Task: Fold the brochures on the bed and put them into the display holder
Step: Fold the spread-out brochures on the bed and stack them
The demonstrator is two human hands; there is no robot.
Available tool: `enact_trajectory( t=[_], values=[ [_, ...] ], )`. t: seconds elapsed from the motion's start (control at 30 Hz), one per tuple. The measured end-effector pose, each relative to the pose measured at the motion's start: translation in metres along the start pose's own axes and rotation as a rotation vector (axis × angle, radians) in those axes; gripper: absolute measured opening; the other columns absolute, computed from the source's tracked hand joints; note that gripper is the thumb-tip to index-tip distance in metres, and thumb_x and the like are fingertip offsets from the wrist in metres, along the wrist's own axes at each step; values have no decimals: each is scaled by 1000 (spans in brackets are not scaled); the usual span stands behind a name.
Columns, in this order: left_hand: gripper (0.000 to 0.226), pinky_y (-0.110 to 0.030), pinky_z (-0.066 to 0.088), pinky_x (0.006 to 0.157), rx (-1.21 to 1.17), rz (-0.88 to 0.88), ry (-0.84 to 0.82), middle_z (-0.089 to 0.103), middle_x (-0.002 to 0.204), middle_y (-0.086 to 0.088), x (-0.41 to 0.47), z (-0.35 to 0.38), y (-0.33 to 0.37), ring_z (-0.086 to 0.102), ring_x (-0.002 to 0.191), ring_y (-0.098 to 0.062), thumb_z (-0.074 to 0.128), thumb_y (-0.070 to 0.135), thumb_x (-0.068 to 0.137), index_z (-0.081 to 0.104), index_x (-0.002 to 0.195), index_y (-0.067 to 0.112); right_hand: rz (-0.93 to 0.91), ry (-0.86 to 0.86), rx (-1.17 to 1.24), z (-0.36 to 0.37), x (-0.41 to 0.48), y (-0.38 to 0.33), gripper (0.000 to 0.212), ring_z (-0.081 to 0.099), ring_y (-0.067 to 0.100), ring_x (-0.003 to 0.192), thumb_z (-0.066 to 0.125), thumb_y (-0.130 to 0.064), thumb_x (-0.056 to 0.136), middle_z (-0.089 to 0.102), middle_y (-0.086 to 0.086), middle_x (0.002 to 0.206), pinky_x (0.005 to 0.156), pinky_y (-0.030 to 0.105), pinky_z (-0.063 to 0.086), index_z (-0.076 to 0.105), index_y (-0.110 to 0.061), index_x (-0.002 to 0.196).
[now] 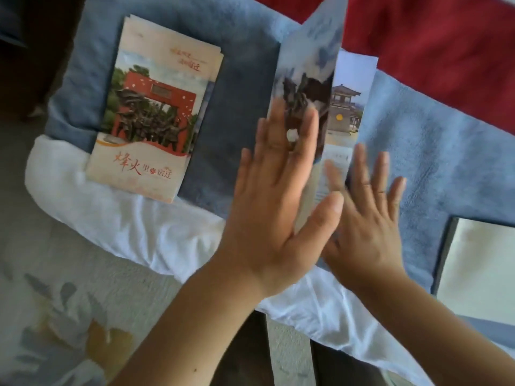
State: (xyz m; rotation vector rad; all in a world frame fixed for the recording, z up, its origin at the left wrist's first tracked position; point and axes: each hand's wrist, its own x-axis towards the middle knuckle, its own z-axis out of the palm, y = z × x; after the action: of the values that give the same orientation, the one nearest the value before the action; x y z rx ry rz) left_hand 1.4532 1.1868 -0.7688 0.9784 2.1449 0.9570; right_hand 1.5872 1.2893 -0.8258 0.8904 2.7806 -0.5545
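on the blue blanket: 2 flat hands at a half-folded brochure

at the middle of the bed the brochure stands partly folded. 1 panel, printed with a dark statue against cloud, tilts up off the blanket, while the panel beside it, showing a pale tower, lies flat.

the left hand is laid against the raised panel with its fingers straight and close together and the thumb spread out to the side. it curls round nothing and only presses on the paper.

the right hand lies palm down with its fingers fanned, straight and holding nothing. its index finger rests on the lower end of the flat panel and the other fingers rest on the blanket just beside it. both hands are blurred.

to the left, well apart from the hands, a stack of folded brochures lies on the same blanket, its top cover showing a red gate and red lettering. its near end reaches onto a white sheet.

a red blanket fills the far right corner. a flat pale object with a dark edge lies at the right edge; what it is cannot be told.
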Motion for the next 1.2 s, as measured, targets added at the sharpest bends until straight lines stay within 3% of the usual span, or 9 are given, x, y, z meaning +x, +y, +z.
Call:
enact_trajectory(
  t=[0.17,0.3,0.47,0.63,0.73,0.87,0.97,1.07,1.2],
  values=[
    [64,-55,2,126,451,-81,-35,-8,172,-5,14,59,-15,-8,159,-28,16,58,105,10,164,35,193,49,81,-13,-18,55,66,1,36,159,37,-32,103,15,14,171,126,60,-1,25,-6,162],
    [58,-56,8,126,687,-29,59,8,172,-7,20,87,-44,4,159,-30,31,50,106,22,162,37,168,22,70,-9,-20,66,65,6,32,159,36,-32,104,17,12,171,127,55,2,25,-8,163],
    [59,-56,8,126,721,32,130,12,172,-9,22,94,-54,6,159,-31,33,50,106,24,162,35,103,34,105,-5,1,51,61,-2,29,159,35,-29,107,11,10,173,127,48,-6,21,-14,164],
    [57,-52,16,125,741,-21,94,18,170,-6,24,84,-43,14,158,-29,37,46,107,29,161,31,7,54,127,-5,43,21,55,5,34,160,36,-36,109,13,9,173,128,50,-3,30,-30,163],
    [57,-48,24,123,725,-36,96,24,169,-4,24,63,-40,22,156,-27,40,42,107,36,159,19,18,68,103,-4,63,16,57,4,32,160,38,-34,109,11,9,173,128,51,-3,27,-29,164],
    [69,-47,28,121,639,-240,155,19,169,-15,20,34,-33,24,154,-38,50,44,105,27,161,12,5,89,89,-4,69,16,62,9,32,160,39,-40,108,17,6,172,127,53,-5,25,-18,164],
    [74,-45,36,118,450,-238,265,32,164,-18,22,17,-25,39,146,-36,64,20,100,24,161,6,-42,92,16,-3,67,5,61,9,34,160,36,-44,108,24,2,171,122,56,-16,29,-18,163],
    [61,-37,37,111,410,-191,387,51,151,-14,23,-10,-29,52,129,-37,61,-7,92,49,150,6,-67,77,11,0,68,-18,60,5,35,160,35,-45,108,26,-2,170,117,57,-25,31,-21,163],
    [67,-30,39,105,461,-191,486,56,146,-10,19,-57,-52,53,122,-37,50,-20,81,64,138,11,-175,66,3,9,73,-62,58,5,34,160,40,-44,107,24,2,171,117,62,-22,37,-21,161]
  ],
)
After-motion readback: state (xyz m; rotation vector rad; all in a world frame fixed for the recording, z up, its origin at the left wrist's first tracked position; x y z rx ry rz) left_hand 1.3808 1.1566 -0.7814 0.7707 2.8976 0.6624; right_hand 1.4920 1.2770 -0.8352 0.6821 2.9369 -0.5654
